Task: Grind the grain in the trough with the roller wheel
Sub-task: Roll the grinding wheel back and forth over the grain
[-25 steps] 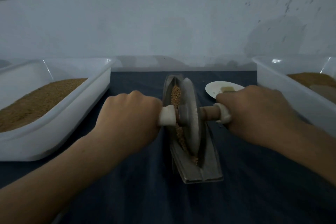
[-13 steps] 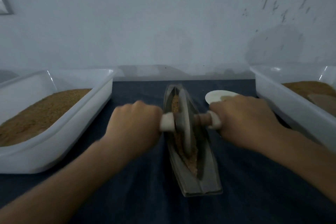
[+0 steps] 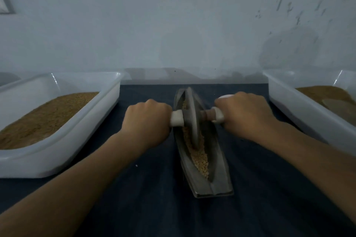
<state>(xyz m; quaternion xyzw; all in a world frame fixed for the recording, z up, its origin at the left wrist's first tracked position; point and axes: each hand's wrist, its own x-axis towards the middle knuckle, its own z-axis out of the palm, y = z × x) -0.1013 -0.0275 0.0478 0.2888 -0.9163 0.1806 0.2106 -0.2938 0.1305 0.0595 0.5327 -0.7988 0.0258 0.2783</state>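
Note:
A grey boat-shaped metal trough [image 3: 217, 175] lies lengthwise on the dark cloth in the middle. Tan grain [image 3: 200, 159] fills its groove, most of it showing in the near half. The grey roller wheel [image 3: 191, 115] stands upright in the groove toward the trough's far end. My left hand [image 3: 147, 121] grips the axle's left handle, whose white end cap shows beside the wheel. My right hand [image 3: 244, 113] grips the right handle, with the brown wooden axle visible between hand and wheel.
A white tub [image 3: 77, 136] of brown grain stands at the left. Another white tub [image 3: 308, 109] with brown grain stands at the right. A small white dish [image 3: 226, 96] peeks out behind my right hand. A pale wall rises just beyond the table.
Both hands have pushed the wheel away from me along the trough, from its middle toward the far end. More grain now lies uncovered in the near half.

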